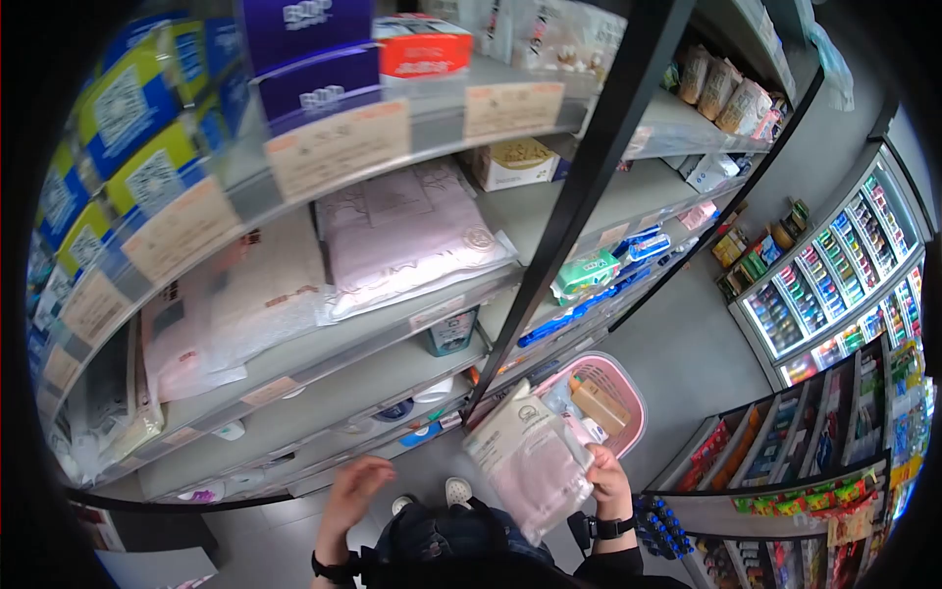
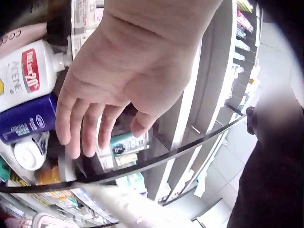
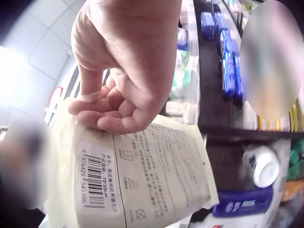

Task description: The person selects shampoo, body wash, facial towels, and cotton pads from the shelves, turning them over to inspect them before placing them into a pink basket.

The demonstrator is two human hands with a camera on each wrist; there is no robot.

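The right hand [image 1: 610,483] pinches the packet [image 1: 530,461], its long side upright; the left hand [image 1: 355,491], fingers spread, hangs empty beside it.

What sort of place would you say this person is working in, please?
Most likely a convenience store or small supermarket: shelves carrying price labels, glass-door drinks coolers, and a pink shopping basket on the floor.

Left hand [image 1: 355,488] raised, palm open, fingers [image 2: 76,128] straight and slightly spread, thumb apart, holding nothing; black band on left wrist; right hand [image 1: 608,483] lifted at same height, fingers [image 3: 111,111] curled inward against thumb, pinching flat packet at its edge; black watch on right wrist; both forearms angled upward from body.
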